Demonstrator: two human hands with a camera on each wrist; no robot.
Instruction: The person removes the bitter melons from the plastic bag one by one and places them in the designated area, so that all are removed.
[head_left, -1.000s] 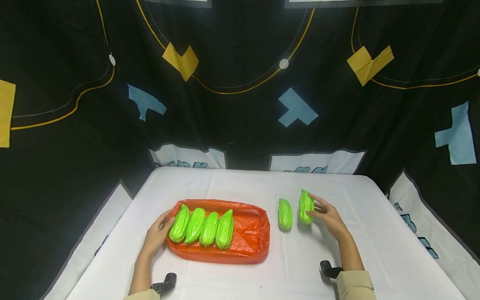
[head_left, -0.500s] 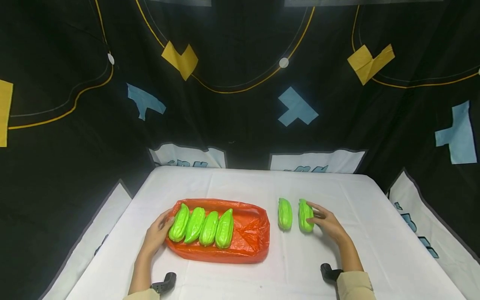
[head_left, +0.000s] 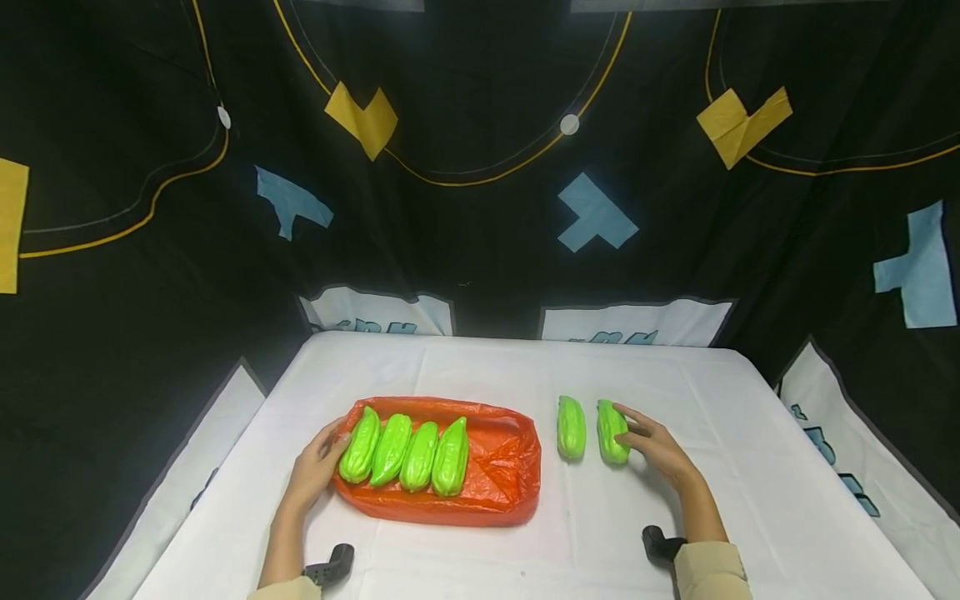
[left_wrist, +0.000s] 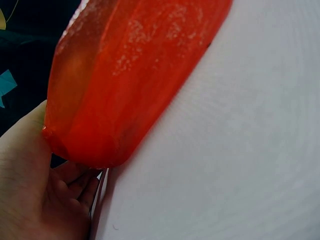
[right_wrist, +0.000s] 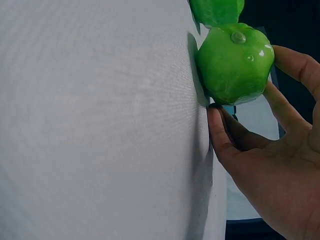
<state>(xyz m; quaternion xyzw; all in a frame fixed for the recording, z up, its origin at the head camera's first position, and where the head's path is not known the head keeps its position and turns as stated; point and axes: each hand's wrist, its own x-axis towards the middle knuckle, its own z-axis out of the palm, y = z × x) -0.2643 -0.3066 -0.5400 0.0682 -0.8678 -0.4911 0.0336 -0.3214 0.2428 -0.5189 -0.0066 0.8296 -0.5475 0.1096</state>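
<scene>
A red plastic bag [head_left: 504, 467], spread open like a shallow tray, lies left of the middle of the table. Inside its left part several ridged green bitter melons [head_left: 450, 458] stand in a row. My left hand [head_left: 313, 471] holds the bag's left end, thumb at the rim and fingers low against its side in the left wrist view. To the right of the bag, one bitter melon [head_left: 572, 429] lies alone. Beside it my right hand [head_left: 660, 450] grips another bitter melon [right_wrist: 235, 65], which is down at the tablecloth, with thumb and fingers on its right side.
The table [head_left: 465, 558] has a white cloth. A dark curtain [head_left: 480, 250] with tape pieces and cords hangs behind it. Black wrist mounts [head_left: 330, 567] sit near both sleeves.
My right hand has lowered its bitter melon toward me, down onto the cloth beside the other one. It has stayed there over the last half second. The left hand and bag have not moved.
</scene>
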